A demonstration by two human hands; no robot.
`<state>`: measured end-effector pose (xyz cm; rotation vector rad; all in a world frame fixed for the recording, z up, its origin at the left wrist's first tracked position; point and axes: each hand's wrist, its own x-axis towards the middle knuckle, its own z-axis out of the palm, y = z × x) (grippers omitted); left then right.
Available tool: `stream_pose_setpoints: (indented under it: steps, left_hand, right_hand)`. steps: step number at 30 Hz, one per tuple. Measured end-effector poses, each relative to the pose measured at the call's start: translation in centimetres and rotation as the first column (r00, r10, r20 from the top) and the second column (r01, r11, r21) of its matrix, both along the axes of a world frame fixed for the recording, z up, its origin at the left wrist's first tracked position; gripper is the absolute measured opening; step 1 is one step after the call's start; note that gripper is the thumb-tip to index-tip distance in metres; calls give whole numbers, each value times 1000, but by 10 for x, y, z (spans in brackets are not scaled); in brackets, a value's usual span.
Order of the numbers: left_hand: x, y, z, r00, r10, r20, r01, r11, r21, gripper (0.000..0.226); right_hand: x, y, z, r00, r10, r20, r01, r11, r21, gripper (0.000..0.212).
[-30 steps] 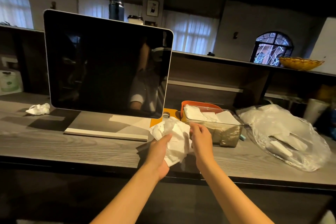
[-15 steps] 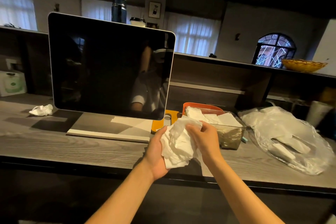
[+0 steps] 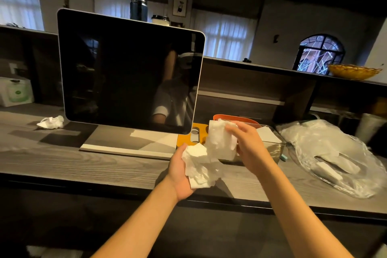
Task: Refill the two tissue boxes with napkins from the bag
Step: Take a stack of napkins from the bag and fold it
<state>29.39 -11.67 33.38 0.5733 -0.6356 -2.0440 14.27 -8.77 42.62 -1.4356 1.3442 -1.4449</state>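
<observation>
My left hand (image 3: 180, 176) holds a crumpled bunch of white napkins (image 3: 201, 167) just above the counter's front edge. My right hand (image 3: 249, 148) pinches a separate white napkin (image 3: 221, 140) and lifts it up and right, toward a clear tissue box (image 3: 276, 148) with white napkins inside. Behind that box stands an orange box (image 3: 232, 118), mostly hidden. A clear plastic bag (image 3: 339, 157) holding a few white napkins lies on the counter to the right.
A large dark monitor (image 3: 129, 73) on a flat base stands at the left-centre of the wooden counter (image 3: 62, 163). A crumpled napkin (image 3: 51, 122) lies left of it. An orange lid (image 3: 192, 136) lies beside the boxes. A yellow basket (image 3: 354, 71) sits on the upper shelf.
My right hand has pulled one napkin away from the bunch in my left hand and raised it toward the clear box. The view has shifted slightly.
</observation>
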Motion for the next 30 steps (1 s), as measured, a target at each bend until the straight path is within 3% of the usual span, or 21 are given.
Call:
stream_pose_setpoints:
  steps: [2,6,8,10,12,14,17,20,23,28,30]
  left_hand:
    - [0,-2,0,999,-41,-6,41,999,-6,68]
    - [0,-2,4,997,-76,-5,76,997,-31,70]
    - [-1,4,9,998,-53,44,56,996,-63,59]
    - [-4,6,10,983,11,182,10,993,-115,42]
    - [-6,6,9,959,73,273,-38,990,-134,37]
    - [-8,5,9,956,122,268,-94,989,-116,33]
    - [-14,6,10,953,142,268,-105,984,-145,33]
    - [-13,5,12,928,134,348,-73,980,-184,42]
    - [1,0,21,908,55,416,42,974,-222,38]
    - [14,-4,34,821,-3,571,265,888,-376,38]
    - [17,-7,37,795,-15,606,338,841,-422,41]
  right_hand:
    - [1,3,7,996,75,38,-78,993,90,10]
    - [14,-4,-16,939,27,-344,-4,998,68,18]
    - [18,-10,-34,915,11,-403,13,998,57,20]
    - [19,-13,-46,948,-1,-319,21,998,61,19]
    - [21,-13,-48,991,-66,-120,76,994,77,15]
    - [26,-9,-45,991,-116,66,104,982,159,16]
    - [39,-7,-49,977,-102,185,52,964,259,24]
    - [40,-10,-52,977,-115,179,62,958,281,26]
    - [22,-11,-42,986,-15,164,-36,952,303,30]
    - [2,-16,-36,969,243,35,-242,924,295,27]
    - [-2,-17,-38,977,210,36,-212,946,243,27]
